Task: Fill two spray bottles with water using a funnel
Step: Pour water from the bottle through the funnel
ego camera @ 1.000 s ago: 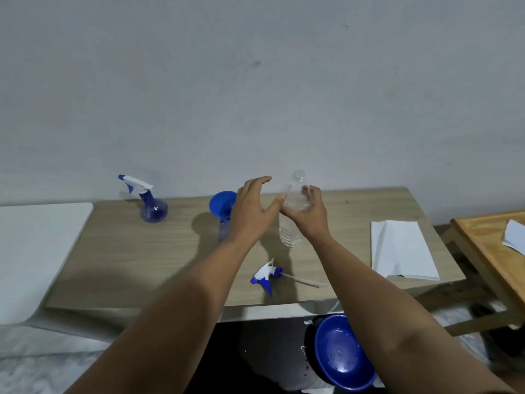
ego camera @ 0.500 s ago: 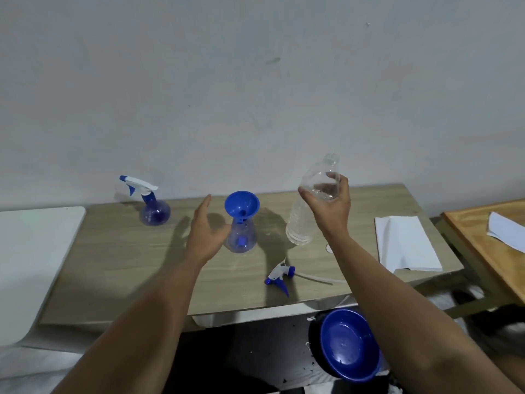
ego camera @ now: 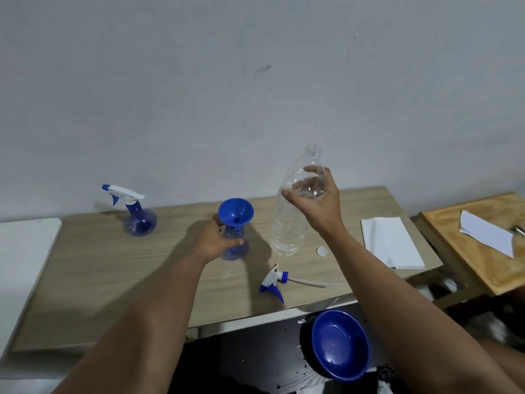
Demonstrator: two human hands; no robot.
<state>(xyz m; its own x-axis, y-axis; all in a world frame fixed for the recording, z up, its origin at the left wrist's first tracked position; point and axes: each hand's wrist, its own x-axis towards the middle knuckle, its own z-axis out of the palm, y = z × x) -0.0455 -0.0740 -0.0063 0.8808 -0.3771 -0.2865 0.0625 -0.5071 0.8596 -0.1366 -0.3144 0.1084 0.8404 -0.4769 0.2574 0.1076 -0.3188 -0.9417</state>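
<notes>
Two hands work: my left hand (ego camera: 216, 240) grips the spray bottle (ego camera: 234, 245) under the funnel (ego camera: 235, 211), my right hand (ego camera: 315, 197) clasps the water bottle (ego camera: 289, 228) just beside.

A folded white napkin (ego camera: 392, 242) lies on the wooden table (ego camera: 113, 274); a blue bowl (ego camera: 339, 344) sits below.

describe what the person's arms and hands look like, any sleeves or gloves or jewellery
Both forearms are bare from the bottom edge of the frame up to the wrists; no sleeve shows anywhere in view. The left hand and the right hand are ungloved. No watch, bracelet or ring shows on the visible sides of the wrists and fingers.
</notes>
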